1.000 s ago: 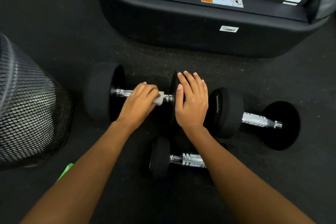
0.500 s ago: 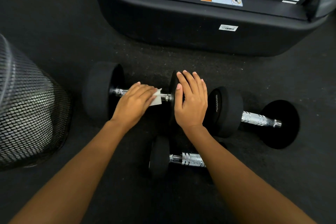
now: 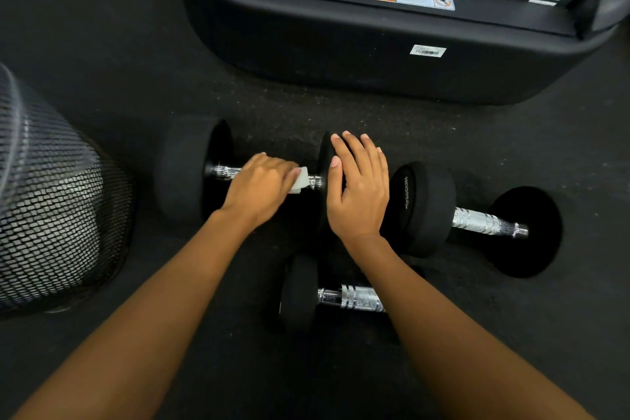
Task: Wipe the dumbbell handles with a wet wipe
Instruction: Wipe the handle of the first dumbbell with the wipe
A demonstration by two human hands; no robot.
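The handle [image 3: 226, 171] runs left-right; left hand [image 3: 260, 189], its grip clamped on the wipe [image 3: 301, 181], is nearest; right hand [image 3: 359, 191] rests flat, fingers apart.

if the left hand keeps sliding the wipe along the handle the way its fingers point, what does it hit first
Probably the inner face of the weight head under the right hand; the left hand and wipe are already close to it.

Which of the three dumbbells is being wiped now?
The largest dumbbell, farthest left: the left hand presses the wet wipe on its handle.
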